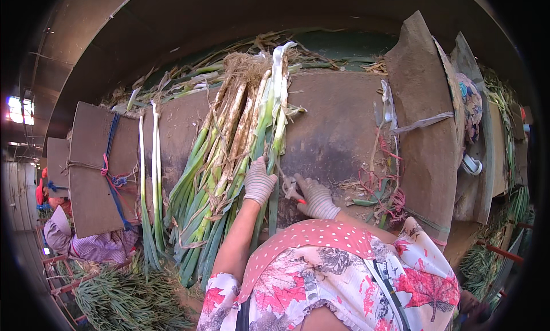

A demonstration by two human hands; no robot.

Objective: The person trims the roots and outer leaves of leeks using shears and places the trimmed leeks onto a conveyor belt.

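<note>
My left hand (260,182), in a striped knit glove, grips a green onion (267,111) by its green part. Pale, loosened skin (283,51) stands up at that onion's root end. My right hand (317,198), gloved alike, holds a small metal nozzle tool (290,187) with a red part, which looks like an air blow gun. Its thin tip points up beside the onion's leaves. Just left of the onion lies a thick heap of unpeeled green onions (232,116), soil on their stalks and roots at the far end. A few clean white onions (155,146) lie farther left.
An upright board (103,167) tied with blue cord bounds the left side of the work surface (331,111); another board (425,116) stands right. Peelings (184,90) line the far edge. Pink twine (397,197) lies right. A person (99,245) is beyond the left board, near piled green onions (129,296).
</note>
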